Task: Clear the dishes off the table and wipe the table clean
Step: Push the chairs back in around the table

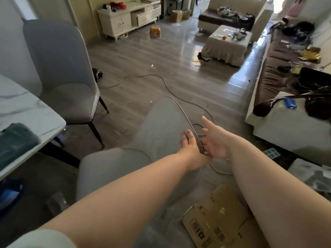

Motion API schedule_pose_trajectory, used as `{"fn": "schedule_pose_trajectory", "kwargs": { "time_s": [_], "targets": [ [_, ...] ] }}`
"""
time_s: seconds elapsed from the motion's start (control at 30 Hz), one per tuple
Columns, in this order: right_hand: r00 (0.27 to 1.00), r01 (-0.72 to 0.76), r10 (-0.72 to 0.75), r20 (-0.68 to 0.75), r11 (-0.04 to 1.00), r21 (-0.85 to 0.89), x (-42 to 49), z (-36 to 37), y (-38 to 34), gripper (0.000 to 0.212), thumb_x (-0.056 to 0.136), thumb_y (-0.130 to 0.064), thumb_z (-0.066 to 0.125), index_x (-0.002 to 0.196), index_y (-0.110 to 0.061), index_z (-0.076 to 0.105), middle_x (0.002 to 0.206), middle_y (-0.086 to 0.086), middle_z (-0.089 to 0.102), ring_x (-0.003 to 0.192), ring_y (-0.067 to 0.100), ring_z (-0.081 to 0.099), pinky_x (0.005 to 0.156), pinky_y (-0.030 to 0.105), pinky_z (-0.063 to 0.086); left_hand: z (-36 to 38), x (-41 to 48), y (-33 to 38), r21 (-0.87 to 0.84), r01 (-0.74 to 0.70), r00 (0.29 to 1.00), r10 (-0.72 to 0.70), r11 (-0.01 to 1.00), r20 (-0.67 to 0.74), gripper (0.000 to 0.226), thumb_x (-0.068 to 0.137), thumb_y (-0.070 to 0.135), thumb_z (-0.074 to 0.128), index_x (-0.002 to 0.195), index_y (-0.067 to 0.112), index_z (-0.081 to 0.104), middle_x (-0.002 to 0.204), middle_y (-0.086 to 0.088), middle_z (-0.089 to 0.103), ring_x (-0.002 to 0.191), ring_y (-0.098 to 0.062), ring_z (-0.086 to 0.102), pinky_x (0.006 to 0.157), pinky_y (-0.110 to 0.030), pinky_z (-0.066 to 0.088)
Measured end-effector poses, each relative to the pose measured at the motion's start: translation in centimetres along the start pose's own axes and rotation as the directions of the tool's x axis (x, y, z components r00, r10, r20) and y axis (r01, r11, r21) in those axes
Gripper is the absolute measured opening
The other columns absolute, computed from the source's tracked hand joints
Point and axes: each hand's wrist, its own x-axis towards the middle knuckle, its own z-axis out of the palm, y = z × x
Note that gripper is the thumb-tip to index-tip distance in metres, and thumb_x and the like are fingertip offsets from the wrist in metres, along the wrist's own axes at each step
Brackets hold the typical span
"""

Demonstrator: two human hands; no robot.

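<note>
The desk (26,111) sits at the left edge of my view, a white marble-look top with grey veins, its near right corner pointing toward the grey chair in front of me. On that corner lies a dark green cloth (16,142), folded or bunched into a thick pad, its long axis running roughly along the desk's right edge toward me; its surface looks soft and is blurred. Both my bare arms reach forward and well away from the desk, to the back of the near chair (161,126), which is grey, padded, with a darker piped rim. My left hand (192,153) comes in from the lower left, forearm stretched long, palm against the front face of the chair back near its right rim, my fingers (186,136) lying close together and curled over that rim. My right hand (214,142) comes in from the lower right, palm turned toward the left, on the outer side of the same rim, the fingers spread and extended, index pointing up and away, not closed on anything that I can see. A second grey chair (60,68) stands just beyond the desk's far right side, facing it. A flattened cardboard box (220,219) lies under my right forearm, and a thin cable (161,81) snakes across the wooden floor behind the chair.
</note>
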Motion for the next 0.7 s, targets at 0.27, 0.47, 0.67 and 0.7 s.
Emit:
{"fn": "schedule_pose_trajectory", "kwargs": {
  "time_s": [0.27,0.47,0.67,0.7],
  "targets": [
    [0.982,-0.046,0.118,0.146,0.904,-0.425,2.0,-1.8,-3.4,0.084,0.085,-0.076,0.032,0.152,-0.029,0.013,0.119,0.018,0.062,0.103,0.037,0.061,0.088,0.043,0.044,3.3,-1.0,1.7,-0.133,0.168,0.954,-0.195,0.977,-0.226,0.104,0.09,0.026,0.062,0.149,0.014,-0.022,0.161,-0.01,-0.015,0.148,-0.032,0.01,0.119,-0.043,0.014],
    [0.99,0.054,0.0,0.144,0.926,-0.373,1.4,0.5,-3.5,0.091,0.076,-0.074,0.053,0.149,-0.031,0.019,0.137,0.02,0.042,0.102,0.038,0.051,0.095,0.051,0.044,3.2,-8.4,0.2,0.019,0.205,0.969,-0.2,0.979,-0.144,0.107,0.086,0.025,0.066,0.15,0.026,-0.02,0.162,0.0,0.006,0.145,-0.023,0.024,0.113,-0.028,0.024],
    [0.971,0.008,0.068,0.23,0.949,-0.315,0.2,5.3,-1.5,0.112,0.06,-0.073,0.067,0.151,-0.029,0.018,0.155,0.019,0.02,0.133,0.044,0.037,0.097,0.053,0.045,2.8,-20.0,-5.1,0.189,0.38,0.925,-0.369,0.906,-0.088,0.101,0.081,0.025,0.06,0.141,0.057,-0.015,0.147,0.003,0.041,0.124,-0.025,0.049,0.099,-0.032,0.042],
    [0.967,-0.012,0.091,0.237,0.948,-0.318,0.0,6.3,-0.9,0.108,0.066,-0.07,0.067,0.151,-0.025,0.02,0.153,0.019,0.025,0.131,0.044,0.04,0.091,0.052,0.047,2.5,-22.0,-6.0,0.209,0.399,0.917,-0.388,0.893,-0.091,0.1,0.081,0.023,0.059,0.141,0.059,-0.013,0.147,0.005,0.041,0.123,-0.023,0.049,0.098,-0.032,0.043]
  ]
}}
